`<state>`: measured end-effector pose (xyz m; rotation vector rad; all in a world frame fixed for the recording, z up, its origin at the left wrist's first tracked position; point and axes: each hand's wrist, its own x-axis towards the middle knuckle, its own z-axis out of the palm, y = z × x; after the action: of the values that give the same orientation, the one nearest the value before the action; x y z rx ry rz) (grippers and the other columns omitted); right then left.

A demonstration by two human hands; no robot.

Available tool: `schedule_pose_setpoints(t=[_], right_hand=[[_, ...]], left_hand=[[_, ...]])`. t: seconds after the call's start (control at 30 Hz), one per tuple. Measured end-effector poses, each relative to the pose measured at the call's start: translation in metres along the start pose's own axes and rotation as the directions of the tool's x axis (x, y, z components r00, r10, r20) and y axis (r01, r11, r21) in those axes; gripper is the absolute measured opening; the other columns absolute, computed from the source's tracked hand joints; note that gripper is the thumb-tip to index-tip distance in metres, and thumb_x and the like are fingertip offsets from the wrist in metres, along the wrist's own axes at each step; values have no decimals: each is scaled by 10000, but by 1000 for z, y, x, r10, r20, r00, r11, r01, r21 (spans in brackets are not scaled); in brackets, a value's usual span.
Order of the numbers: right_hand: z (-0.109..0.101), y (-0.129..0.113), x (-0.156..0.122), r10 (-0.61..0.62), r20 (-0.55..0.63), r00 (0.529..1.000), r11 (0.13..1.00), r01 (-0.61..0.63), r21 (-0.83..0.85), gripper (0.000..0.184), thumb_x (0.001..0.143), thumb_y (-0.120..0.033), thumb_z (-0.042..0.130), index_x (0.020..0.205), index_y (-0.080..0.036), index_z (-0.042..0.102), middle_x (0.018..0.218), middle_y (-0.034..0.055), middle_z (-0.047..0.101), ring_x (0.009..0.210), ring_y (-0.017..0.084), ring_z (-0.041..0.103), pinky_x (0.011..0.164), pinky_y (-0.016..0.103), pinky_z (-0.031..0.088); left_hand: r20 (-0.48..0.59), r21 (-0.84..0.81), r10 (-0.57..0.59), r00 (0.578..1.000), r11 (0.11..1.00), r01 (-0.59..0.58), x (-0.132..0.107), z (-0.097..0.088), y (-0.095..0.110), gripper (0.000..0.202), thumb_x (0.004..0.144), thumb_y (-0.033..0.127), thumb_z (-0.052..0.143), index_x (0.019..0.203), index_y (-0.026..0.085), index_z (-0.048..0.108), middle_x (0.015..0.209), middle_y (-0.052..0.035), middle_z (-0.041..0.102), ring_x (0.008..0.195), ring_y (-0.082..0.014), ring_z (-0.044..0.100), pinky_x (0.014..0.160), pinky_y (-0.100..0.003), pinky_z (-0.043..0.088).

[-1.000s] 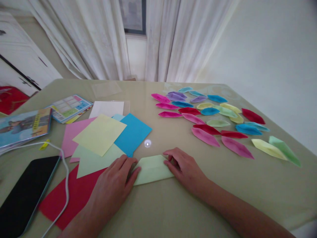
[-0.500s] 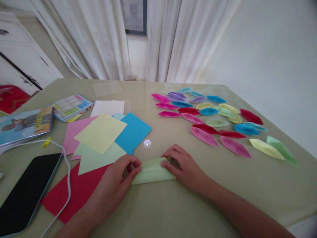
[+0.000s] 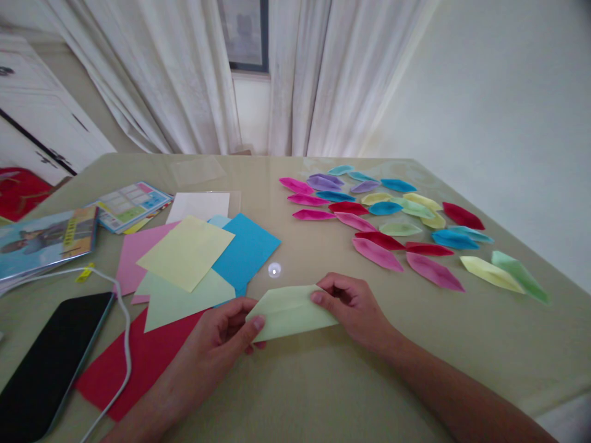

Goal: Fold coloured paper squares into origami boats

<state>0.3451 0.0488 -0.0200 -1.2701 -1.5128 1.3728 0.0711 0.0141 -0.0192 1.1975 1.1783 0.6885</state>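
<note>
A pale green folded paper [image 3: 290,314] is held between my two hands near the front of the table, its upper left corner slanted. My left hand [image 3: 231,329] pinches its left end, thumb on top and fingertips showing beneath. At the other end, my right hand [image 3: 353,304] grips the upper right part between thumb and curled fingers. Just left of my left hand lie loose square sheets: a light green sheet [image 3: 184,298], a yellow sheet [image 3: 187,252], a blue sheet [image 3: 247,249] and a red sheet [image 3: 148,363].
Several folded paper pieces in many colours, such as a pink one [image 3: 434,271], spread over the right side. On the left are a black phone [image 3: 55,363], a white cable [image 3: 127,332], a picture book [image 3: 46,240] and printed cards [image 3: 133,206]. Curtains [image 3: 184,80] hang behind the table [image 3: 258,178].
The green paper has come up off the table, slightly tilted. My left thumb now lies over its left end with fingers beneath, and my right hand has shifted a little right.
</note>
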Motion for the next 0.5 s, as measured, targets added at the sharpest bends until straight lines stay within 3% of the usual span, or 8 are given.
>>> schedule_pose_setpoints(t=[0.1,0.2,0.33,0.43,0.5], right_hand=[[1,-2,0,-3,77,997,1000,1,29,306,916,-478,805,893,-177,752,775,-9,639,687,126,527,602,239,377],[2,-3,0,49,129,990,997,-55,48,349,906,-501,807,836,-166,735,722,-21,592,650,117,500,569,232,349],[0,-3,-1,89,79,993,995,-92,37,419,909,-546,783,775,-158,705,657,-35,529,594,103,447,535,232,306],[-3,-4,1,112,145,983,992,-118,38,398,889,-535,798,792,-157,721,666,-28,563,603,112,483,544,234,331],[-3,-5,1,114,192,975,993,-120,18,357,875,-504,809,811,-158,745,677,-20,600,618,122,513,558,238,353]], left_hand=[[14,-3,-7,1000,1000,7,2,1,-2,375,955,550,710,911,183,774,762,-18,747,713,-178,690,660,-232,544],[5,14,-3,1000,1000,3,3,1,-2,382,951,551,715,906,177,786,743,-22,752,708,-182,700,658,-238,552],[-37,-70,-20,999,997,18,-1,2,-1,427,948,583,720,1089,182,770,799,-23,759,710,-189,718,640,-248,565],[-52,-126,22,998,992,-29,-3,2,-1,507,970,607,684,1291,216,701,912,-38,789,826,-214,744,693,-261,578],[-4,-97,44,999,994,-44,-3,3,-1,480,969,592,691,1263,213,723,954,-48,792,896,-230,746,735,-267,574]])
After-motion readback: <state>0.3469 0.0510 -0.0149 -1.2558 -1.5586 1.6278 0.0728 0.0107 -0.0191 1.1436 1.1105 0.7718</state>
